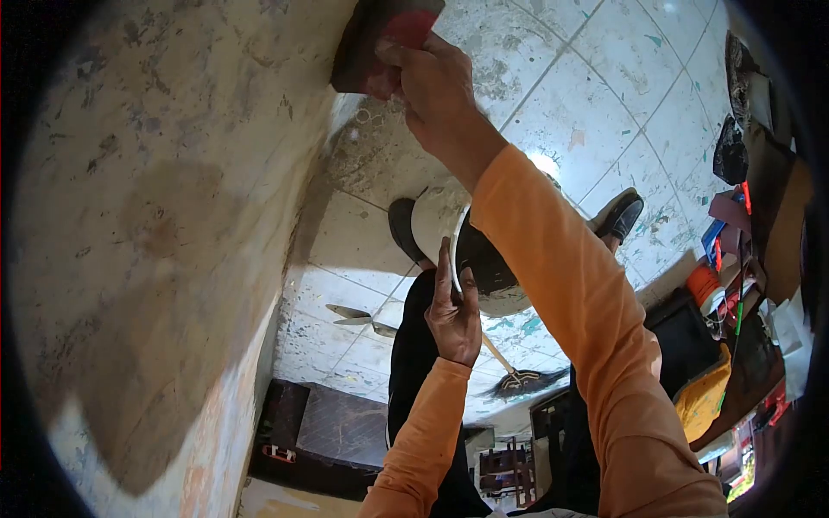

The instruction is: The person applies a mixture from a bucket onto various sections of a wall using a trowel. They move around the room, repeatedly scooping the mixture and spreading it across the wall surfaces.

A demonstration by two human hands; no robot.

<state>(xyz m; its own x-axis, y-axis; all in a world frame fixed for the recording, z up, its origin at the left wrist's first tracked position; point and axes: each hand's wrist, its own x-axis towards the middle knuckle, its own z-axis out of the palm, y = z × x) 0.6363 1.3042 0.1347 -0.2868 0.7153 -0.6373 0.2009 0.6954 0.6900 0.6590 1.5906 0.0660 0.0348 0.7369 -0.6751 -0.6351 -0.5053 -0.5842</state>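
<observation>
At the top of the head view my right hand is closed around a wide scraper with a dark flat blade and red on its grip. The blade lies close against the stained, patchy wall. Lower down, my left hand is at the pale rim of a white bucket. Its straight fingers lie outside the rim and the thumb inside, gripping the edge. The bucket's inside looks dark, and my right forearm covers part of it.
Pale floor tiles are spotted with paint and debris. A flat metal tool and a broom lie on the floor. My shoes stand either side of the bucket. Clutter with an orange-red container lines the right.
</observation>
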